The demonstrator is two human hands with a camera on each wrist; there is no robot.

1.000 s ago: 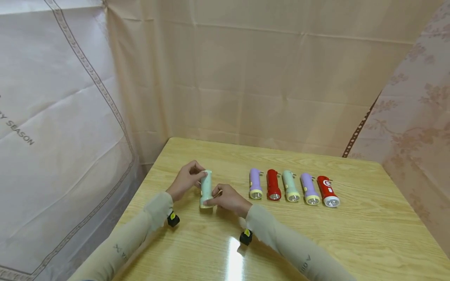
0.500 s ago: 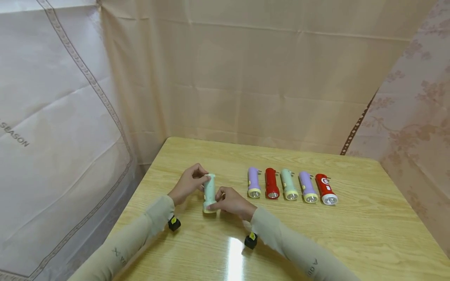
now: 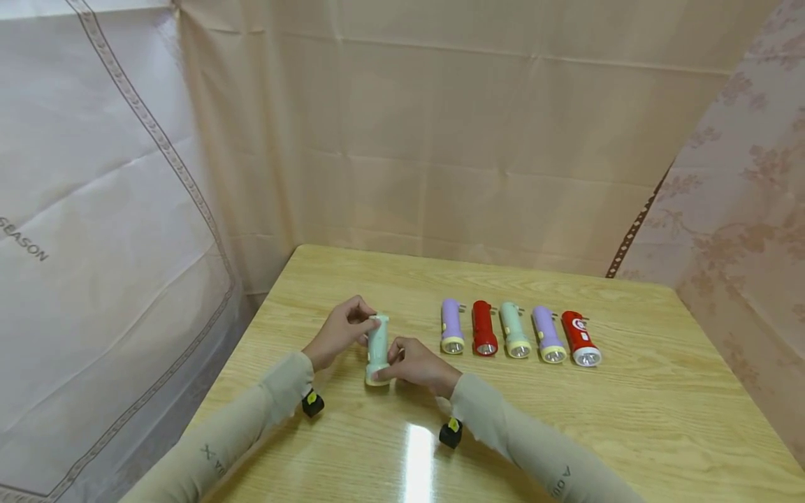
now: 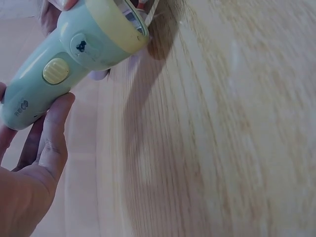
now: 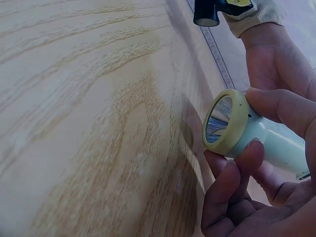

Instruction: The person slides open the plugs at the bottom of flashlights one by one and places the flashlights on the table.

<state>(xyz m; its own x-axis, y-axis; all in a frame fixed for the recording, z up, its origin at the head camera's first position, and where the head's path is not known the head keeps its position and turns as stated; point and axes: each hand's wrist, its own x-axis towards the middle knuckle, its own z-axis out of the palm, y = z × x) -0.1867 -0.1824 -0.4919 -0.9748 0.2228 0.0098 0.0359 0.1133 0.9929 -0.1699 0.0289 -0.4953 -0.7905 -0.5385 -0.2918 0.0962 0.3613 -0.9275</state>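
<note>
A mint-green flashlight [image 3: 377,342] with a pale yellow rim is between both hands at the left half of the table. My left hand [image 3: 339,332] grips its tail end between thumb and fingers. At the lamp end, my right hand [image 3: 418,365] pinches the head, thumb on one side and fingers beneath. The left wrist view shows the flashlight's green body [image 4: 81,29] with a yellow switch [image 4: 56,71] on its side. In the right wrist view the clear lens [image 5: 219,118] points away from the right palm. Whether the flashlight touches the table I cannot tell.
Several flashlights lie in a row to the right, lenses toward me: purple [image 3: 451,325], red [image 3: 483,327], green [image 3: 514,330], purple [image 3: 548,334] and red with a white rim [image 3: 580,338]. Their plug prongs stick out. Cloth curtains [image 3: 402,140] stand behind the wooden table [image 3: 566,433].
Both hands have moved slightly right and nearer to me, carrying the green flashlight with them. Their grip looks the same. The row of flashlights keeps its arrangement.
</note>
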